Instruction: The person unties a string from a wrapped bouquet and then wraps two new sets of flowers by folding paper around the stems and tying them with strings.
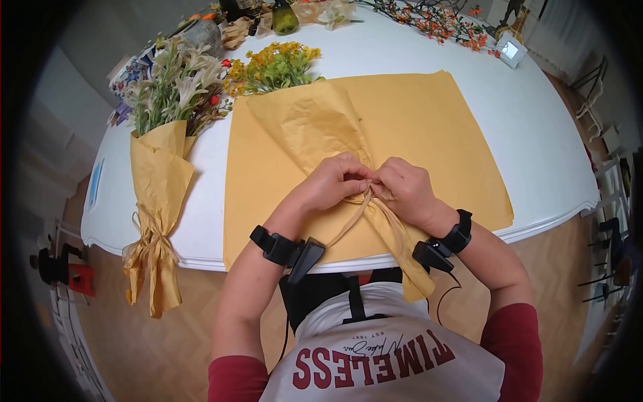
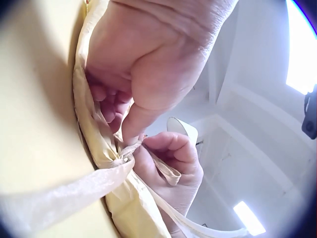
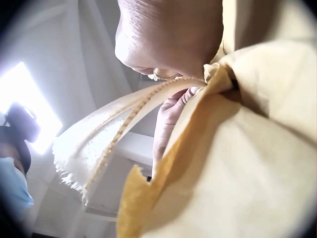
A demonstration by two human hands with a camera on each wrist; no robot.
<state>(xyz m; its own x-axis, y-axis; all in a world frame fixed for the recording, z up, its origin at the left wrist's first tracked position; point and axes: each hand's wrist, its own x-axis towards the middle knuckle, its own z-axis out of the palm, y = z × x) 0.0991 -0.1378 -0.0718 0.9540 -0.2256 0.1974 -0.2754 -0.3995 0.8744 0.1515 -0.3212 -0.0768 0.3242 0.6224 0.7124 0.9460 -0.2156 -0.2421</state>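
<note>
Both hands meet at the gathered waist of a yellow paper wrap [image 1: 315,127], where a tan ribbon [image 1: 348,224] goes round it. The left hand [image 1: 335,182] pinches the ribbon between thumb and finger. Against it, the right hand [image 1: 407,191] grips another part of the ribbon with curled fingers. In the left wrist view a small ribbon loop [image 2: 166,171] shows by the right hand's fingers [image 2: 173,146]. A frayed ribbon end [image 3: 79,158] hangs out in the right wrist view. Yellow flowers [image 1: 281,63] lie at the wrap's wide top; whether they are inside it I cannot tell.
A large yellow sheet [image 1: 429,127] lies under the wrap on the white table [image 1: 536,147]. To the left is a tied, wrapped bouquet [image 1: 157,174], its lower end over the table edge. Orange-berried branches [image 1: 435,23], a green vase [image 1: 284,19] and a small white device [image 1: 511,51] stand or lie at the back.
</note>
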